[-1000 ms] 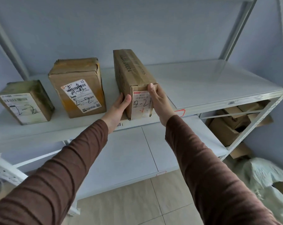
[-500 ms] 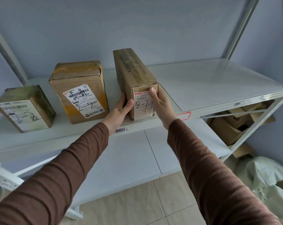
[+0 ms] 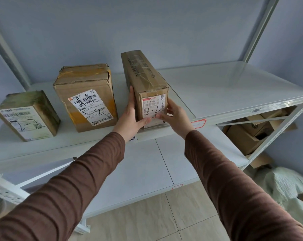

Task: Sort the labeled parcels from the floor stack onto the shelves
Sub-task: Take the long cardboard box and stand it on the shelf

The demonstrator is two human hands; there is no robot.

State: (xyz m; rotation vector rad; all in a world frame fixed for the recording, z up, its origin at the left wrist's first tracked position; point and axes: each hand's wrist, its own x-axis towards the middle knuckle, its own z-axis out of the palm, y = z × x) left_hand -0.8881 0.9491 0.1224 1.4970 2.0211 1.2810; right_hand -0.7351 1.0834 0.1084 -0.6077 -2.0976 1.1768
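A long narrow cardboard parcel (image 3: 143,79) stands on the upper white shelf (image 3: 225,91), its front label marked "2-2". My left hand (image 3: 129,115) lies flat along its left side, thumb under the front bottom edge. My right hand (image 3: 175,115) touches its right front corner, thumb across the lower label. To the left stand two more parcels marked "2-2": a taped brown box (image 3: 85,96) and a smaller greenish box (image 3: 26,115).
Below runs a lower white shelf (image 3: 147,167). Loose cardboard boxes (image 3: 251,133) sit under the right end of the upper shelf. A pale green sack (image 3: 286,185) lies on the tiled floor (image 3: 147,218) at the right. Shelf uprights rise at both sides.
The narrow parcel has been slid further back onto the shelf from its front edge. My right thumb has moved across the lower label and my left thumb under the front edge.
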